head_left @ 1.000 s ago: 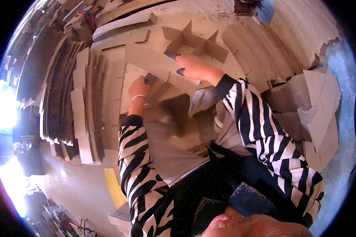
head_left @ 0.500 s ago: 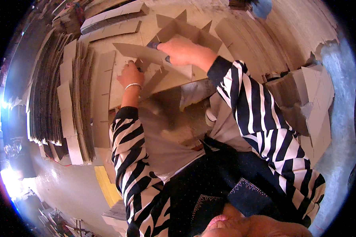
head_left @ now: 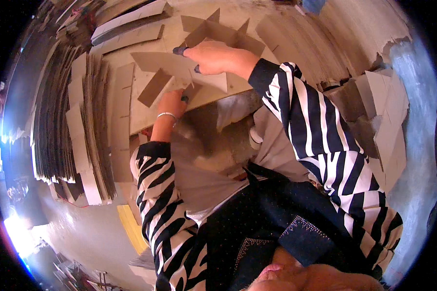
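The right hand (head_left: pixel 212 57) grips 1 crossed cardboard divider (head_left: pixel 150 62); left hand (head_left: pixel 172 103) touches it.

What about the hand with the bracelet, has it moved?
Yes. Since the earlier pictures, the left hand has shifted to the right, farther from the flat cardboard strip beside it.

Positions are read from mid-view. Sheet stack (head_left: pixel 58 114), brown, many-layered: stands at nine o'clock. Bundle (head_left: pixel 131 22), long, cardboard: lies at eleven. Blue item (head_left: pixel 313 6), partly out of view, kind unclear: sits at one. Pile (head_left: pixel 306 51), broad, cardboard: lies between one and two. Blue surface (head_left: pixel 415 140), mottled: runs past three. Strip (head_left: pixel 132 228), yellow: lies between seven and eight. Floor (head_left: pixel 82 233), shiny: shows at eight.
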{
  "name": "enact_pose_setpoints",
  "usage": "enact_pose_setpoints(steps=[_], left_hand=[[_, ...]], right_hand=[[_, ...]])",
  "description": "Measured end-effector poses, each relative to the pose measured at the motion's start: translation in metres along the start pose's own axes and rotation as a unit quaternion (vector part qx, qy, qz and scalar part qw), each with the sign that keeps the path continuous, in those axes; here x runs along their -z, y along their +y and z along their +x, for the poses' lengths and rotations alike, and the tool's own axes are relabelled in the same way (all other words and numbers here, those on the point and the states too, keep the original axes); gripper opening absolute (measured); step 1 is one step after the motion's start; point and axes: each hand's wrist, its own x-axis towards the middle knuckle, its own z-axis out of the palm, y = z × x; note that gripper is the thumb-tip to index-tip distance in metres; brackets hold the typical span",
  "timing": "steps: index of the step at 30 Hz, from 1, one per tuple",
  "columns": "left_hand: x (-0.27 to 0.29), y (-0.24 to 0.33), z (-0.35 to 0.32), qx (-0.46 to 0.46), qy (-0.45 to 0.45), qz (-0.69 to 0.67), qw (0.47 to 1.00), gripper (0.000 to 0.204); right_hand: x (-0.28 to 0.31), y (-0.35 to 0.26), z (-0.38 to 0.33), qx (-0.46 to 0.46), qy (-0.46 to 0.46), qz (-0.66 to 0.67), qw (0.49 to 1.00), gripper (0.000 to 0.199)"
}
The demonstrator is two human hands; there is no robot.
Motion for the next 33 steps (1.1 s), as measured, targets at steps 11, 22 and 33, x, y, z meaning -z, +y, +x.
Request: enact_pose_setpoints(steps=[11,22,33], left_hand=[[0.014,0.032,-0.001,-0.055,-0.016,-0.04,0.998,0.031],[0.043,0.028,0.047,0.064,0.274,0.007,0.959,0.033],[0.027,0.008,0.082,0.166,0.072,0.019,0.983,0.026]], right_hand=[[-0.096,0.023,-0.061,-0.079,-0.014,0.061,0.995,0.034],[-0.073,0.193,-0.262,-0.423,0.164,-0.207,0.867,0.055],[0.005,0.15,-0.095,-0.205,0.292,0.212,0.91,0.026]])
